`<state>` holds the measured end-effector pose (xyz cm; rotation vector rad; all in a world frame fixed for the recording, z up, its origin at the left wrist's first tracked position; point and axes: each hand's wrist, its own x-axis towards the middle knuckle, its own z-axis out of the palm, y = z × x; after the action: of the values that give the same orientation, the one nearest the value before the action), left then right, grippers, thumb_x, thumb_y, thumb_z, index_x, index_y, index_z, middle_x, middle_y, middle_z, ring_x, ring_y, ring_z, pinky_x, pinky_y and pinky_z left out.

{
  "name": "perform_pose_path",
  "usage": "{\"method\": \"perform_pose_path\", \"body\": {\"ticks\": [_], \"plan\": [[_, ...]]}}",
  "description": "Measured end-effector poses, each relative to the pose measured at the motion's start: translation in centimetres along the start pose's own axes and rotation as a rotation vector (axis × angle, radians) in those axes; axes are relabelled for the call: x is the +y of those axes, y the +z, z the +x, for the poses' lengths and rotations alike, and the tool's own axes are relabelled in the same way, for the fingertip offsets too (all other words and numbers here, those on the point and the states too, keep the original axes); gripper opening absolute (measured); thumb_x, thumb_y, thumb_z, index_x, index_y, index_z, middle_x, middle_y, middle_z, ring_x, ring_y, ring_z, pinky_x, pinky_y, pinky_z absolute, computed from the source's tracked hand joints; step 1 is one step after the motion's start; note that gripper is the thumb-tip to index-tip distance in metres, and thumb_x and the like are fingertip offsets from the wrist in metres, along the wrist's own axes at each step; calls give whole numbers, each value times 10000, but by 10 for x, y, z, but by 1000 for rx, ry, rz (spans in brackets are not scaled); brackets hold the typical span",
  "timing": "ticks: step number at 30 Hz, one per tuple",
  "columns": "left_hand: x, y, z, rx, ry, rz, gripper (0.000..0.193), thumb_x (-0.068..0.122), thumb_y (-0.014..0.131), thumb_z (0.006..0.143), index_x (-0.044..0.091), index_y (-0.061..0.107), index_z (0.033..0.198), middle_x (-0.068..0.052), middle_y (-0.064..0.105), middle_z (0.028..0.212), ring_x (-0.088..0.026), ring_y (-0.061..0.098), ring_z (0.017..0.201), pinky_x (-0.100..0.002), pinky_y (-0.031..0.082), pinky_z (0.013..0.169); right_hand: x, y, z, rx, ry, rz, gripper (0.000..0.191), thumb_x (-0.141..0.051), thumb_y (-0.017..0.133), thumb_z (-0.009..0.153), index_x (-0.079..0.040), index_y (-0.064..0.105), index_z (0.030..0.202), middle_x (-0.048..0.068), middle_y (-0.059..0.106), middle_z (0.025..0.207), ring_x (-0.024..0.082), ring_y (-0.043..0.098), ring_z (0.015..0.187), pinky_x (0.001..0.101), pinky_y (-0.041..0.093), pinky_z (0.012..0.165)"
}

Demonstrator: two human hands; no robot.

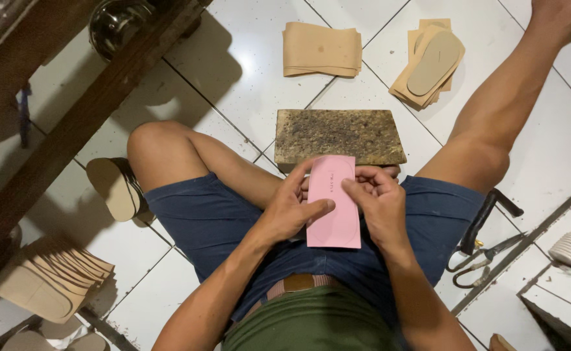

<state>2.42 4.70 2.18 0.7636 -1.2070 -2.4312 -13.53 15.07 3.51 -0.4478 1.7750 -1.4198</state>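
I sit on a white tiled floor and hold a pink sole-shaped sheet [334, 207] upright over my lap with both hands. My left hand [292, 205] grips its left edge, thumb across the face. My right hand [378, 203] pinches its right edge near the top. Just beyond the sheet lies a worn, speckled rectangular cutting block [339, 135] between my legs.
A folded tan sheet stack [321, 49] and tan sole cutouts [430, 62] lie ahead. More tan cutouts [51, 279] are piled at lower left beside a wooden bench frame [71, 123]. Scissors [484, 255] and a dark hammer-like tool [484, 218] rest at my right thigh.
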Motion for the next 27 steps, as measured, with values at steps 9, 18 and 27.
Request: {"method": "perform_pose_path", "body": {"ticks": [9, 18, 27], "plan": [[5, 4, -3, -35, 53, -6, 784, -57, 718, 856, 69, 378, 1551, -128, 682, 1145, -150, 679, 1004, -277, 570, 806, -11, -4, -20, -42, -515, -289, 114, 1, 765, 891, 0, 712, 992, 40, 704, 952, 67, 606, 792, 199, 464, 666], [-16, -8, 22, 402, 383, -23, 506, -37, 717, 916, 7, 435, 1334, -101, 614, 1106, -146, 638, 984, -274, 564, 828, 12, -16, 6, -210, -14, -21, 448, -3, 779, 842, 48, 623, 1259, 103, 709, 1128, 127, 680, 1005, 259, 557, 887], [-3, -30, 38, 119, 715, 1481, 601, 47, 713, 766, 6, 518, 1333, -211, 547, 1399, -374, 516, 1321, -527, 429, 1091, 19, -29, 99, 175, -265, -376, 219, -76, 788, 905, 4, 758, 1106, 123, 729, 1079, 215, 659, 983, 307, 541, 871]]}}
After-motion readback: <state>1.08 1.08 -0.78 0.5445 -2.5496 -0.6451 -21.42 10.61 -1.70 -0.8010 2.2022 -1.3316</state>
